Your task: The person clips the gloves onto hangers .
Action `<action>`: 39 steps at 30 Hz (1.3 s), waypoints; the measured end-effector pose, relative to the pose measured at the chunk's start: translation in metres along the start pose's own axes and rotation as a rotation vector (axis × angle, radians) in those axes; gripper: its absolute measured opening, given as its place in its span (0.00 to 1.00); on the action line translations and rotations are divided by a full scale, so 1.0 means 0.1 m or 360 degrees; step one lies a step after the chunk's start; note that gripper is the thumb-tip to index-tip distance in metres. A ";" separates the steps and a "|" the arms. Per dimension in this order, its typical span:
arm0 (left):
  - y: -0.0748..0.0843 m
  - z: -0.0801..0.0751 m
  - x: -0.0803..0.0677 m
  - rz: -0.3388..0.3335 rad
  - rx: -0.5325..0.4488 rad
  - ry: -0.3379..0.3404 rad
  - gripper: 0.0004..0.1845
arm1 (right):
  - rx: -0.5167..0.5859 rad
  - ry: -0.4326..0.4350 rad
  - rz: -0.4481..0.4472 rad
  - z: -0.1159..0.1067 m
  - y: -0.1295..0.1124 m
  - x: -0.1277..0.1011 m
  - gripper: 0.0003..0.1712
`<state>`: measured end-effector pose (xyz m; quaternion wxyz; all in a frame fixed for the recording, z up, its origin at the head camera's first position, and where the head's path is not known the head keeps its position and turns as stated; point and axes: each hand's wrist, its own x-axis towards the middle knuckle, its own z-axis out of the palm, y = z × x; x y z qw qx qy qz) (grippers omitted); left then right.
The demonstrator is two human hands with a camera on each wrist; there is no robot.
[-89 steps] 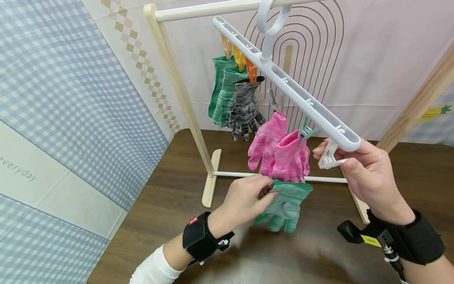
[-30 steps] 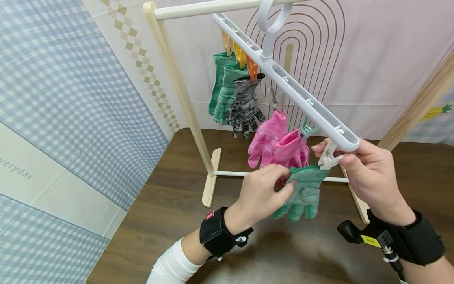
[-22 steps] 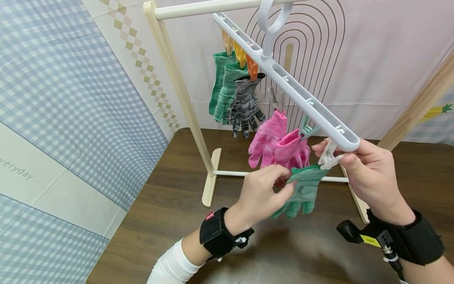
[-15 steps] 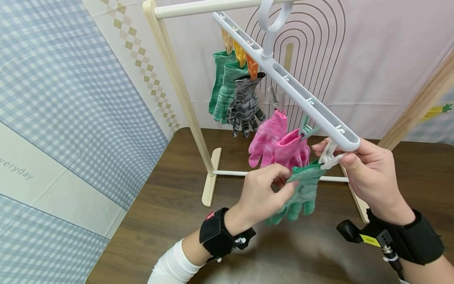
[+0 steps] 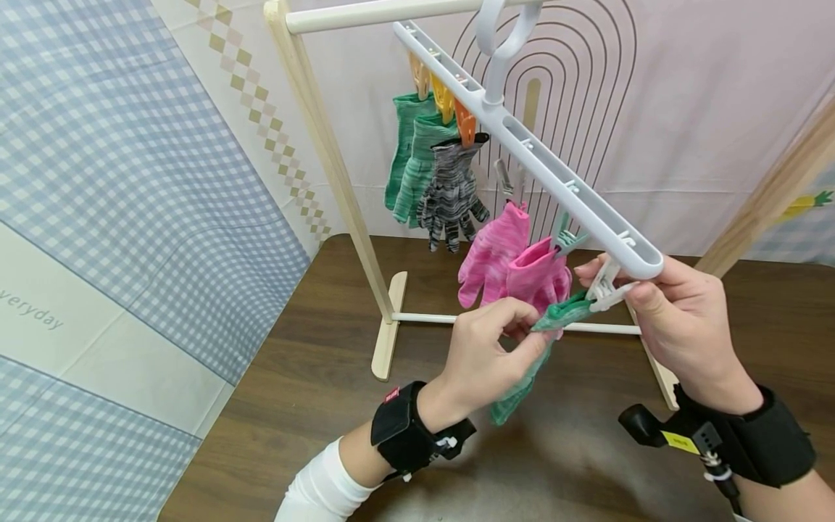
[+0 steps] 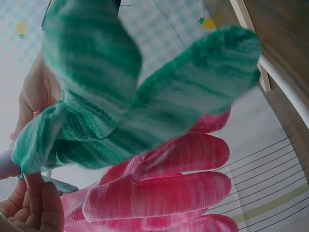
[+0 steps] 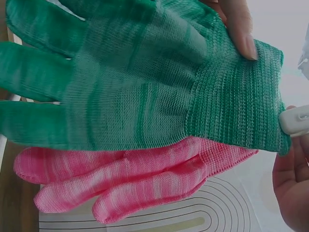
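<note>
My left hand (image 5: pixel 488 351) pinches the cuff of a green striped knit glove (image 5: pixel 566 312), thumb on one side of the cuff in the right wrist view. In the head view the glove hangs edge-on, partly behind this hand; its fingers show in the left wrist view. My right hand (image 5: pixel 688 322) grips a white clothespin (image 5: pixel 605 290) under the near end of a pale grey hanger bar (image 5: pixel 554 174). The clothespin's tip meets the far corner of the cuff (image 7: pixel 241 101). Right behind hang pink gloves (image 5: pixel 533 272), one from a green clothespin (image 5: pixel 566 238).
Farther along the bar, a black-and-grey glove (image 5: pixel 453 181) hangs from an orange clothespin (image 5: pixel 466 122), beside green gloves (image 5: pixel 424 167) on yellow and tan clothespins. A wooden rack (image 5: pixel 320 138) with a white lower rod (image 5: pixel 424 319) stands on the brown table (image 5: pixel 293 406).
My left hand has moved up and right, bringing the green glove's cuff to the white clothespin. Lately the glove has turned edge-on. My right hand has stayed nearly in place.
</note>
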<state>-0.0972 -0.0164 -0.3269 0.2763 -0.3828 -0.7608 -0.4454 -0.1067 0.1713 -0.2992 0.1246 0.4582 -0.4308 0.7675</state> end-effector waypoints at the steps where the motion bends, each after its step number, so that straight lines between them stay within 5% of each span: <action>1: 0.01 0.00 0.00 0.0001 -0.0003 0.0005 0.02 | -0.0001 0.0001 -0.0001 0.00 0.00 0.00 0.19; 39: -0.04 0.04 -0.06 -0.0027 -0.0012 -0.0064 0.07 | 0.0185 -0.0048 -0.0076 -0.02 0.03 -0.07 0.21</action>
